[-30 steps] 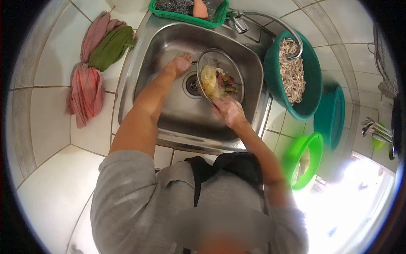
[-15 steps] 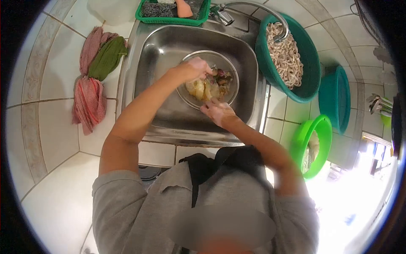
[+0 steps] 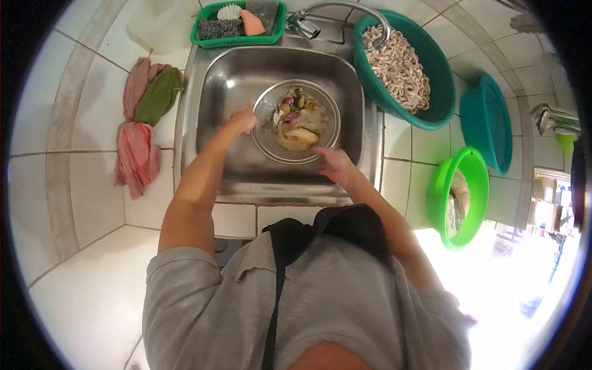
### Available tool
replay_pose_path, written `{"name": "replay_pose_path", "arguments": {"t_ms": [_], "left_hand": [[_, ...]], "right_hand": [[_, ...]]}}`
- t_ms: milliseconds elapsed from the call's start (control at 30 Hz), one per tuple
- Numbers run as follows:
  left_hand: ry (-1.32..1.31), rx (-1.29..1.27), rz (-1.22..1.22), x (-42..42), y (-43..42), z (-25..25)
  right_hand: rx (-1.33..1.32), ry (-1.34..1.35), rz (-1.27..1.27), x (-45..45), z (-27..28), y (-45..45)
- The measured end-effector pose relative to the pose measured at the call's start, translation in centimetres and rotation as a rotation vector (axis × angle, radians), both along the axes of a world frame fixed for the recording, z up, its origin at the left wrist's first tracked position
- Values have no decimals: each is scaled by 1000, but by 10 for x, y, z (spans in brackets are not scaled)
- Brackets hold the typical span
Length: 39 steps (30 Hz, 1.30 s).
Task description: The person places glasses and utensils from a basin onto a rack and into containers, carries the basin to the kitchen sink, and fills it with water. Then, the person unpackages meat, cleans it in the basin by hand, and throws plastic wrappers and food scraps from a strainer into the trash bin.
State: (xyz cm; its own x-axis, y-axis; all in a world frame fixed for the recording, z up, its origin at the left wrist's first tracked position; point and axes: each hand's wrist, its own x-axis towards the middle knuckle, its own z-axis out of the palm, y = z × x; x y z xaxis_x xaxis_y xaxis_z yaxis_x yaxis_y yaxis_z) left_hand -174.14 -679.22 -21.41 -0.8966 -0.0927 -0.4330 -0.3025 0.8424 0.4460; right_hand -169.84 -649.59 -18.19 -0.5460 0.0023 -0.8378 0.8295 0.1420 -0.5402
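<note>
A round, thin-rimmed metal bowl (image 3: pixel 336 132), possibly a strainer, sits in the steel sink (image 3: pixel 216 172). Inside it lies a wet heap of food scraps (image 3: pixel 301 126), yellowish and pale with dark red and green bits. At the bowl's left rim is my left hand (image 3: pixel 245 117), its fingers curled against the edge. My right hand (image 3: pixel 336 166) is at the lower right rim, thumb over the edge and the other fingers lower on the outside. The fingertips of both hands are partly blurred.
A curved faucet (image 3: pixel 345 6) reaches over a dark green basin (image 3: pixel 444 92) of pale, ring-like pieces. A teal basin (image 3: pixel 487 123) and a bright green tub (image 3: pixel 475 216) stand at right. Cloths (image 3: pixel 139 145) lie left; a green basket (image 3: pixel 237 42) of scrubbers stands behind the sink.
Both hands have left the scraps and moved outward to opposite sides of the bowl's rim. The scraps lie in a different arrangement. The whole view has shifted slightly.
</note>
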Motion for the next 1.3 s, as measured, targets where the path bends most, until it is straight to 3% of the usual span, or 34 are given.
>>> {"name": "replay_pose_path", "arguments": {"t_ms": [33, 67, 100, 167, 300, 367, 500, 700, 800, 900, 967, 1100, 1200, 1300], "left_hand": [[-30, 211, 132, 11, 4, 16], [-63, 423, 266, 19, 7, 29], [-58, 419, 269, 19, 4, 25], [-120, 674, 446, 20, -3, 16], [-152, 765, 382, 37, -16, 46], [-48, 878, 413, 46, -16, 57], [-33, 919, 474, 61, -12, 90], [64, 909, 418, 66, -22, 116], [89, 877, 408, 72, -23, 123], [50, 801, 384, 86, -16, 131], [551, -108, 243, 100, -9, 129], [815, -183, 303, 145, -12, 133], [1118, -71, 351, 201, -13, 143], [1303, 0, 716, 288, -4, 132]], "right_hand": [[-240, -119, -115, 2, -5, -3], [-245, -114, -115, -1, -13, -2], [-288, -88, -136, -7, -21, -2], [-335, -69, -153, -3, -20, -2], [-288, 133, -117, -1, 42, -13], [-538, 38, -67, -9, 44, -4], [-410, 271, 68, -3, 79, -14], [-358, 254, 112, -18, 91, -12], [-453, 305, -6, -29, 91, -19], [-353, 399, -63, -40, 96, -26], [-335, 410, -27, -48, 97, -27], [-284, 440, 35, -58, 97, -25], [-257, 454, 99, -54, 96, -21], [-254, 463, 127, -58, 89, -15]]}}
